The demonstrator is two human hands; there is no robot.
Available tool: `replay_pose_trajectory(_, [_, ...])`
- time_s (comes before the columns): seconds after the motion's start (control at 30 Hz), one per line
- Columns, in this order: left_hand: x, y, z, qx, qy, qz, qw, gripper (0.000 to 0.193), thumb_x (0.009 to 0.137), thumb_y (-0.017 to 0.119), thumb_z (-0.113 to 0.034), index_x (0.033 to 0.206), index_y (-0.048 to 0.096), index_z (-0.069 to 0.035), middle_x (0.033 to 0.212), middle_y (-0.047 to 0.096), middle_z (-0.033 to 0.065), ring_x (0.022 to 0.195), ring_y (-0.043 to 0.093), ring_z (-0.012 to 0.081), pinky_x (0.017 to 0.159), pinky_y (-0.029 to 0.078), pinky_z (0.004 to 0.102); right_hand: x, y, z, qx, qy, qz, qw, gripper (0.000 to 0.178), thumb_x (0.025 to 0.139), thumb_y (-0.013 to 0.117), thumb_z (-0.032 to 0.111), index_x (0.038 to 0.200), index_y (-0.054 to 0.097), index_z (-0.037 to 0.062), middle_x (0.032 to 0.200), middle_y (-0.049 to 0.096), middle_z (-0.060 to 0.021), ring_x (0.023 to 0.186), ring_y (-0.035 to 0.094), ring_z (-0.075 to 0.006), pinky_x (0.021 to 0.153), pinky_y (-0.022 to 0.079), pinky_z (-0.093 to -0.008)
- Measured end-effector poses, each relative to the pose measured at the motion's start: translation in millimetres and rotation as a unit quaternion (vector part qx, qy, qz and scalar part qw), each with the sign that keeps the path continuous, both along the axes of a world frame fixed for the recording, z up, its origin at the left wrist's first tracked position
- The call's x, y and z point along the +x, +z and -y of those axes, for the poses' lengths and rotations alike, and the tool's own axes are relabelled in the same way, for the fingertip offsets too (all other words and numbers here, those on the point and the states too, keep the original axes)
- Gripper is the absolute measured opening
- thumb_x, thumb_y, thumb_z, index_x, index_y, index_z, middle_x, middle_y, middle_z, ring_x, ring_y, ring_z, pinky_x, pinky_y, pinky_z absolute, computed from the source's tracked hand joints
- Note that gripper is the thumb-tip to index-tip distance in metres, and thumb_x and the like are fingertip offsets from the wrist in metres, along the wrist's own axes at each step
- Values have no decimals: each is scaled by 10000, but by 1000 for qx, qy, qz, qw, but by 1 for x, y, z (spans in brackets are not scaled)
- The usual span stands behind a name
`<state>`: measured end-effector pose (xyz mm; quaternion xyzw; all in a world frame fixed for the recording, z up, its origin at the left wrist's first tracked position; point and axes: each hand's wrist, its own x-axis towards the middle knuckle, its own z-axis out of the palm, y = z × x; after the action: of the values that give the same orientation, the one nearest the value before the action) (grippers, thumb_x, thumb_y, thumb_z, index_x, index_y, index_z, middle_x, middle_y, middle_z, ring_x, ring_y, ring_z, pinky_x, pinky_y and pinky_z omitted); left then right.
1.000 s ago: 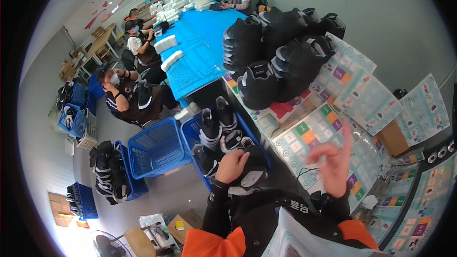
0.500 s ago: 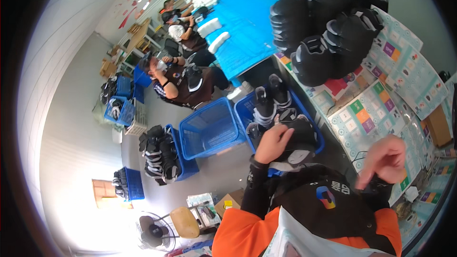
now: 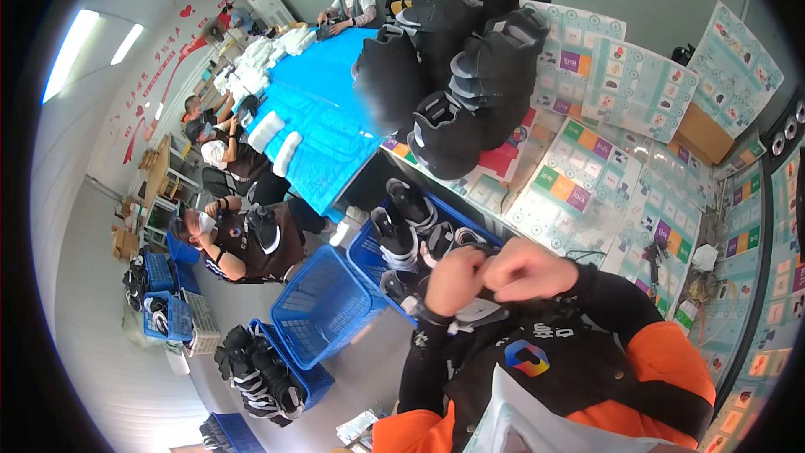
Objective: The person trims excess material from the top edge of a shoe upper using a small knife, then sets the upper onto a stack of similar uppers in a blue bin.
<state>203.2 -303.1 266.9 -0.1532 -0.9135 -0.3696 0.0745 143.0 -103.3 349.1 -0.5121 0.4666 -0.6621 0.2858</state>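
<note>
Head view: your left hand (image 3: 455, 283) and right hand (image 3: 530, 270) meet in front of your apron (image 3: 579, 361), knuckles close together, fingers curled well in. The fingertips are hidden, so you cannot tell whether they have hold of anything. Just beneath them, mostly covered, is a black-and-grey shoe (image 3: 481, 313) at your lap, its pale part showing below your left hand. Right beyond stands a blue basket (image 3: 362, 262) of black-and-grey shoes (image 3: 401, 239), with another blue basket (image 3: 323, 306) beside it on the left. To your right, the counter (image 3: 549, 218) is covered in printed sheets and carries tall stacks of black uppers (image 3: 495, 88). Farther off, a blue-covered counter (image 3: 335, 92) bears white blocks (image 3: 267, 130). A co-worker (image 3: 289, 222) sits left of it, and another (image 3: 362, 5) at its far end.
</note>
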Motion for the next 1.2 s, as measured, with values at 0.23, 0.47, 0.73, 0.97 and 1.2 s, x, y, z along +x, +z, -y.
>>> replay_pose_trajectory(0.23, [-22, 4, -27, 3, 13, -26, 1000, 313, 943, 714, -238, 745, 616, -16, 729, 598, 161, 724, 623, 379, 629, 483, 461, -20, 54, -23, 32, -421, -192, 886, 784, 843, 782, 149, 1485, 352, 17, 1130, 695, -120, 1047, 675, -234, 1045, 448, -388])
replay_pose_trajectory(0.47, [-34, 3, -46, -1, 34, -20, 999, 363, 940, 726, -250, 707, 595, -5, 729, 577, 177, 701, 601, 397, 612, 460, 466, -19, 104, -66, -227, -401, -332, 823, 1246, 893, 720, 568, 1630, -94, -20, 1095, 706, -212, 838, 680, -265, 780, 513, -355])
replay_pose_trajectory(0.73, [-16, 9, -57, 33, 38, -16, 999, 249, 933, 708, -247, 852, 675, -14, 793, 673, 172, 741, 666, 380, 683, 529, 454, -5, 98, -58, 85, -392, -458, 793, 904, 751, 892, 409, 1430, 483, -25, 934, 611, -155, 842, 577, -369, 787, 465, -435])
replay_pose_trajectory(0.97, [-23, -2, -44, -37, 107, 41, 993, 397, 977, 673, -289, 714, 600, -1, 756, 625, 208, 686, 615, 420, 615, 472, 472, -63, 47, -69, -1, -278, -62, 959, 1395, 737, 950, 319, 1661, -70, 92, 1724, 80, -189, 1562, 261, -325, 1124, 469, -468])
replay_pose_trajectory(1.2, [8, -37, 0, -8, 201, 36, 979, 401, 939, 722, -308, 723, 618, 14, 699, 595, 206, 664, 605, 402, 594, 441, 462, -139, -67, -50, 441, 396, -51, 804, 826, 942, 606, 54, 1658, 194, 95, 729, 671, -54, 624, 589, -93, 514, 382, -214])
